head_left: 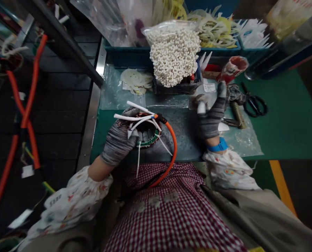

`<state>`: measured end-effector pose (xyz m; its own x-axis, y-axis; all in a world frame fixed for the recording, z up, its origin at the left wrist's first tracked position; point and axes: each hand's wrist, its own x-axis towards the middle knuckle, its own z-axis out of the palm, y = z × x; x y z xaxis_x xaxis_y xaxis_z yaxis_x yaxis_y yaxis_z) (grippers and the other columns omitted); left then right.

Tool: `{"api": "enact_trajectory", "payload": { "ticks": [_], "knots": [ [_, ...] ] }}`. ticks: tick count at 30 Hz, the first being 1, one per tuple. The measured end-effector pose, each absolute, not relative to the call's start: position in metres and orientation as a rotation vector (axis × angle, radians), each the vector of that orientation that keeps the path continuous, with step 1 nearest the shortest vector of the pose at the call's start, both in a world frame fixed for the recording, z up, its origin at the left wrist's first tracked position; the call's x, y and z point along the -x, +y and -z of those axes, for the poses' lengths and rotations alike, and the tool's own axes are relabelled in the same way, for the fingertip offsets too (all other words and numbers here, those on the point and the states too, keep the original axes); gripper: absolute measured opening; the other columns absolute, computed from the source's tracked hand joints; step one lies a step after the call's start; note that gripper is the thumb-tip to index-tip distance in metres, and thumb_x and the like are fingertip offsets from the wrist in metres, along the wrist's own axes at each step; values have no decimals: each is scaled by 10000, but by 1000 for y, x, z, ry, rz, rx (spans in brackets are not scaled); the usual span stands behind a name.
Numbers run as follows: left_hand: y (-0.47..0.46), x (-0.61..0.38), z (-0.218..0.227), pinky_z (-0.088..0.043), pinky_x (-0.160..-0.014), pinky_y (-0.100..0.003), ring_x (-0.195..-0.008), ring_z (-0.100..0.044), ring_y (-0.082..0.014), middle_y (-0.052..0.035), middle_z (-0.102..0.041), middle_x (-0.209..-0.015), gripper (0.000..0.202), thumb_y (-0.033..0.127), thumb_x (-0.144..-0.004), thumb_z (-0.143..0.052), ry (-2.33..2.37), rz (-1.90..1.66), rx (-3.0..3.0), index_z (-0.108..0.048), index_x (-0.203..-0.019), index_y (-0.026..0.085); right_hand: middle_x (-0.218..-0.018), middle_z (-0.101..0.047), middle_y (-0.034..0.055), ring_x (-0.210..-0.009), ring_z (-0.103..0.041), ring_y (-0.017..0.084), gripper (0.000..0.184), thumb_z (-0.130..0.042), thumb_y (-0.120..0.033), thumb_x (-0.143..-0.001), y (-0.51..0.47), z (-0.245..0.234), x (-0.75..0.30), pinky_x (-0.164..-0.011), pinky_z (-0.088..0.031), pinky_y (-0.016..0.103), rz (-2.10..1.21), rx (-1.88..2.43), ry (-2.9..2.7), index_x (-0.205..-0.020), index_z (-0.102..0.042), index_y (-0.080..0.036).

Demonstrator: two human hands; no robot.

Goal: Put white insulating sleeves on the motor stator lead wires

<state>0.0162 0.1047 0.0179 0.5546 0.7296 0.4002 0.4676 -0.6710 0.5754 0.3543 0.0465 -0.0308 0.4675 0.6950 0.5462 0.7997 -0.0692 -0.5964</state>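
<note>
My left hand (119, 140), in a grey striped glove, grips a ring-shaped motor stator (148, 142) by its left side, near the table's front edge. White sleeved leads (135, 117) cross its top, and white cable ties hang from its rim. An orange cable (175, 140) curves from the stator down over the checked apron. My right hand (212, 119), gloved with pale fingertips and a blue wristband, hovers over the table at right. Its thumb and a finger are spread apart, with nothing visible between them. Close to it are a small white label (210, 87) and dark-handled pliers (231, 122).
Black scissors (255, 105) lie right of a tool with a brownish handle (238, 114). A bag of small white beads (173, 56) rests at the back, before blue bins (129, 56) of yellowish strips. Thin pale sheets (136, 80) lie back left. Orange cables (30, 105) hang at far left.
</note>
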Motion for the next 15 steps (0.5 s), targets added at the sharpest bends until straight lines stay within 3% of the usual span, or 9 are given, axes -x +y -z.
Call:
{"api": "enact_trajectory", "payload": {
  "ticks": [2, 6, 8, 11, 15],
  "knots": [
    [101, -12, -14, -576, -1248, -496, -1398, -703, -292, -77, -728, -1496, 613, 175, -940, -602, 983, -941, -2384, -591, -1547, 258, -1771, -410, 192, -1674, -362, 301, 687, -530, -339, -1067, 29, 23, -335, -1397, -279, 588, 132, 1723, -1362, -1707, -337, -180],
    [93, -12, -5, -544, -1279, -542, -1503, -623, -313, -86, -682, -1555, 626, 198, -976, -628, 942, -1106, -2427, -559, -1591, 292, -1528, -680, 149, -1441, -623, 325, 500, -533, -355, -1066, 6, 20, -336, -1281, -468, 587, 69, 1754, -1410, -1548, -573, -227],
    [89, -14, 0, -538, -1283, -570, -1564, -563, -329, -98, -671, -1565, 624, 238, -1008, -653, 909, -1176, -2430, -534, -1616, 311, -1400, -751, 139, -1332, -687, 334, 446, -537, -344, -1030, 3, 25, -359, -1222, -519, 582, 123, 1835, -1335, -1442, -658, -223],
    [84, -15, 5, -503, -1304, -615, -1635, -470, -349, -118, -648, -1598, 623, 389, -1064, -661, 752, -1219, -2418, -486, -1660, 332, -1319, -780, 162, -1266, -715, 344, 425, -589, -318, -950, 6, 31, -400, -1186, -536, 577, 162, 1951, -1238, -1331, -718, -180],
    [79, -19, 2, -489, -1297, -640, -1655, -433, -371, -150, -596, -1660, 613, 572, -1123, -510, 553, -1135, -2545, -485, -1670, 296, -1285, -782, 168, -1240, -706, 315, 401, -707, -320, -900, 25, 36, -425, -1196, -520, 548, 44, 2048, -1237, -1269, -748, -169]
  ]
}}
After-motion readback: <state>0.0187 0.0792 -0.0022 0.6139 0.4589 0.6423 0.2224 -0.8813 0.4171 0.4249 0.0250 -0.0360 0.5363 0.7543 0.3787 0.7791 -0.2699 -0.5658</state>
